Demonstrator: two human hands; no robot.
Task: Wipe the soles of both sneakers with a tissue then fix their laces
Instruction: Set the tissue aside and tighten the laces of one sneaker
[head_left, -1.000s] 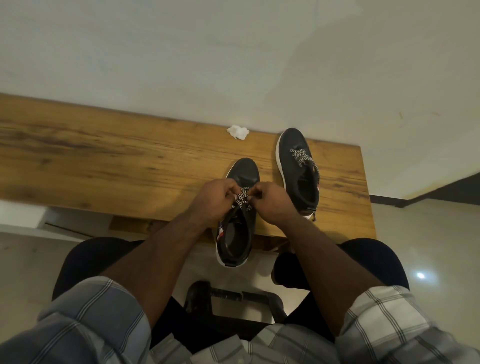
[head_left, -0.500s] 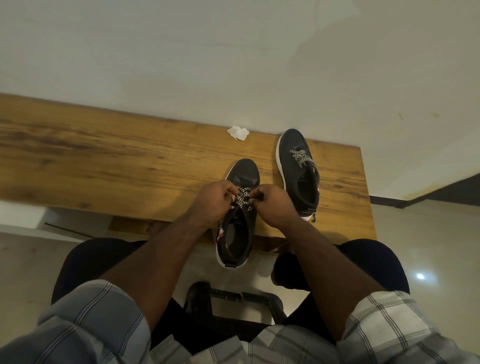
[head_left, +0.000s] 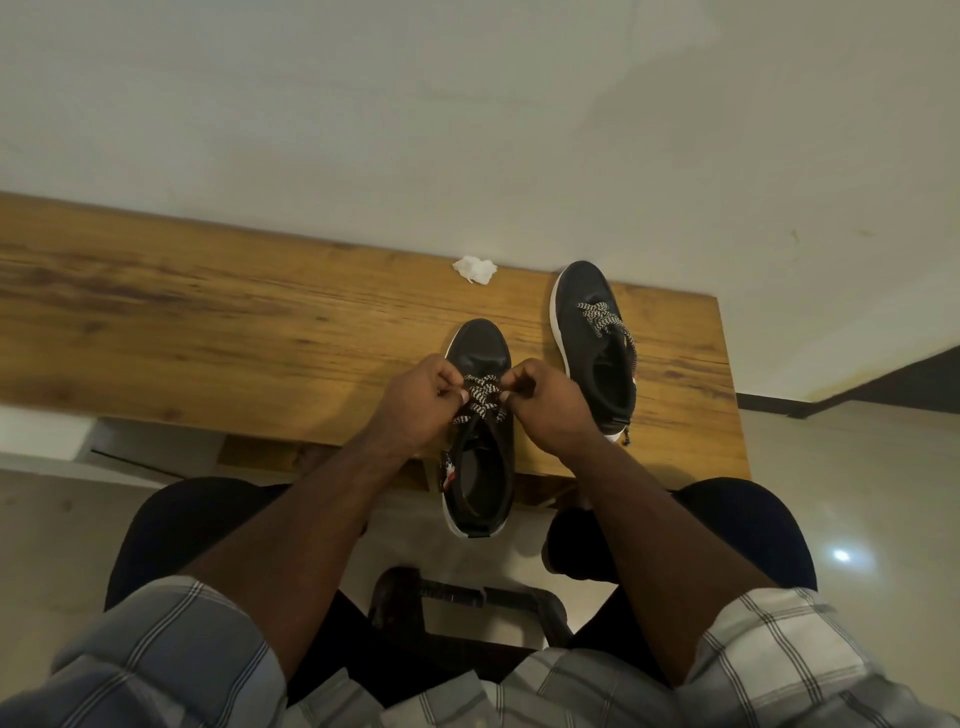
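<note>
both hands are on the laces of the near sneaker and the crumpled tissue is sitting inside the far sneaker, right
Not quite. In the head view the left hand and right hand do pinch the laces of the near sneaker, but the crumpled tissue lies on the wooden table, left of the far sneaker.

A person's left hand (head_left: 421, 402) and right hand (head_left: 548, 408) pinched the black-and-white patterned laces (head_left: 482, 397) of a black white-soled sneaker (head_left: 480, 457) overhanging the near edge of a long wooden bench (head_left: 208, 332); the second black sneaker (head_left: 597, 343) stood just beside it, a crumpled white tissue (head_left: 474, 269) near the wall
</note>
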